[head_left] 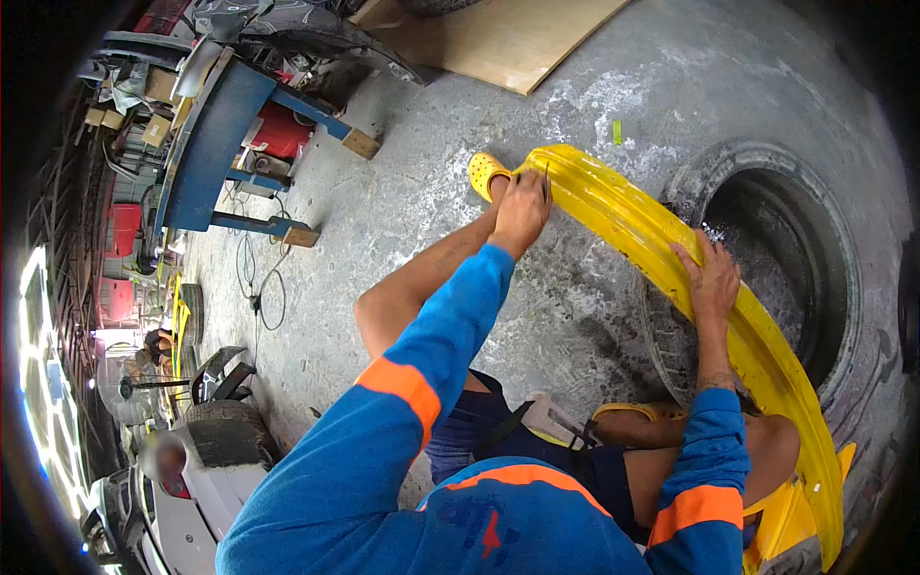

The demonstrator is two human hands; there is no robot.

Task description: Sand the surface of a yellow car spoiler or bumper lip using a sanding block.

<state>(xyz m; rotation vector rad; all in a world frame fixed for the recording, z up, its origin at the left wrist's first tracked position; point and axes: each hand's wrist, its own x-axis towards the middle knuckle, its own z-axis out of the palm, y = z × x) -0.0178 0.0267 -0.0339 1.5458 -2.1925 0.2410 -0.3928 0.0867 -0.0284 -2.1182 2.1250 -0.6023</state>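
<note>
Resting spread on the yellow panel [628, 206], the fingers of the right hand [712, 278] lie over its middle stretch, laid out rather than clenched. The left hand [525, 206] is at the panel's far left end, its fingers curled in; a thin dark sliver shows at the fingertips, and whether it is a held object cannot be told. The panel runs between the two sets of fingers, then bends on below the right fingers, passing outside the right knee [771, 450]. Just right of the right fingers, a large tyre [843, 259] lies flat on the concrete floor [422, 192], the panel crossing over its near side. Touching distance left of the left fingers is a yellow clog [481, 176] on the foot. Beyond the fingers, between the hands, a small yellow-green strip [617, 132] lies on the floor, with a board [508, 43] farther off. Well left of the left fingers stands a blue stand [216, 144] on wooden blocks [361, 144], with a looped dark cable [280, 311] nearer.
</note>
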